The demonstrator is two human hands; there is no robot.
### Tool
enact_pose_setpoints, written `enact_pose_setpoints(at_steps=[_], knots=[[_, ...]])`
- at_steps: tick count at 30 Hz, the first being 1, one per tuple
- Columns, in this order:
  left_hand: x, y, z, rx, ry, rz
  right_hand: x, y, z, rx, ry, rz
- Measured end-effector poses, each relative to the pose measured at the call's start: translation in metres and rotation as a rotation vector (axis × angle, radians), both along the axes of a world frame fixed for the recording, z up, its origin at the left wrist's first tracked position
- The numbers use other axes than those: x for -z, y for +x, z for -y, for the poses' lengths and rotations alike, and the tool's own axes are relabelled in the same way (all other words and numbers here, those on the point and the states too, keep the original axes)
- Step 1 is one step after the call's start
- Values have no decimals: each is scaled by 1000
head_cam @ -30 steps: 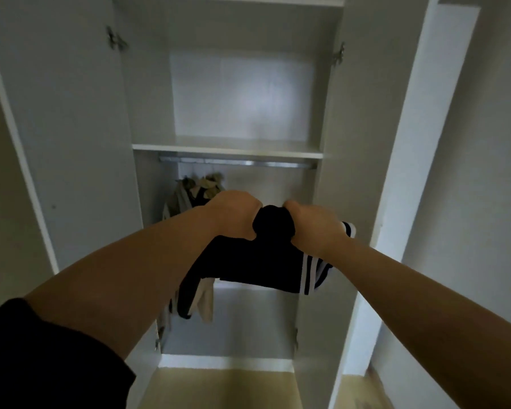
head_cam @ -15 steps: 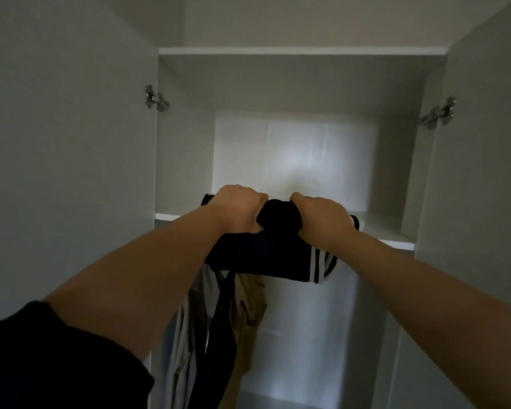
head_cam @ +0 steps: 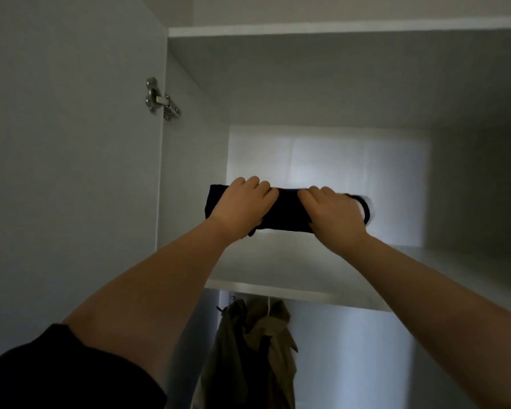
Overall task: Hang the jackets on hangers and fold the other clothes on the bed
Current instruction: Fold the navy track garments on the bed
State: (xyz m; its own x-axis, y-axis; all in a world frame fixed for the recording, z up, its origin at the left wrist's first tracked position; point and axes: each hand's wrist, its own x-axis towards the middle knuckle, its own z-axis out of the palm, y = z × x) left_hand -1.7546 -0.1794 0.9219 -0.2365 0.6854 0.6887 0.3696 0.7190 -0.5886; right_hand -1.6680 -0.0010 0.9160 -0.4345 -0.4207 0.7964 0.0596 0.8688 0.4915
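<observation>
Where the black sleeve (head_cam: pixel 56 376) ends, two bare arms reach up into the closet (head_cam: pixel 189 172). Under the shelf (head_cam: pixel 278 289), brown and dark jackets (head_cam: pixel 257 335) hang close together. Above the shelf, the left hand (head_cam: pixel 242 203) and right hand (head_cam: pixel 334 214) each grip the folded black cloth (head_cam: pixel 285 212), fingers curled over its top. The cloth is far back by the white wall (head_cam: pixel 337 160). I cannot tell if it sits on the shelf.

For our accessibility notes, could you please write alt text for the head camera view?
The left hand and the right hand grip a folded dark garment over the upper shelf of an open white wardrobe. Below the shelf hang olive jackets.
</observation>
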Motion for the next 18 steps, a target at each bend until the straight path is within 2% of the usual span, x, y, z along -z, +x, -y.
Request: enact_pose_setpoints(at_steps=[2, 4, 6, 15, 18], knots=[[22, -34, 1, -11, -119, 86, 24, -31, -3, 60, -18, 210], [49, -65, 0, -28, -246, 256, 50, -61, -7, 140, -84, 481], [70, -93, 1, -30, -281, 407, 69, -88, -12, 170, -93, 635], [97, -195, 5, -104, 41, 792, 60, -198, -17, 259, -13, 807], [105, -225, 7, -198, 73, 818, 58, -239, -19, 288, 36, 825]])
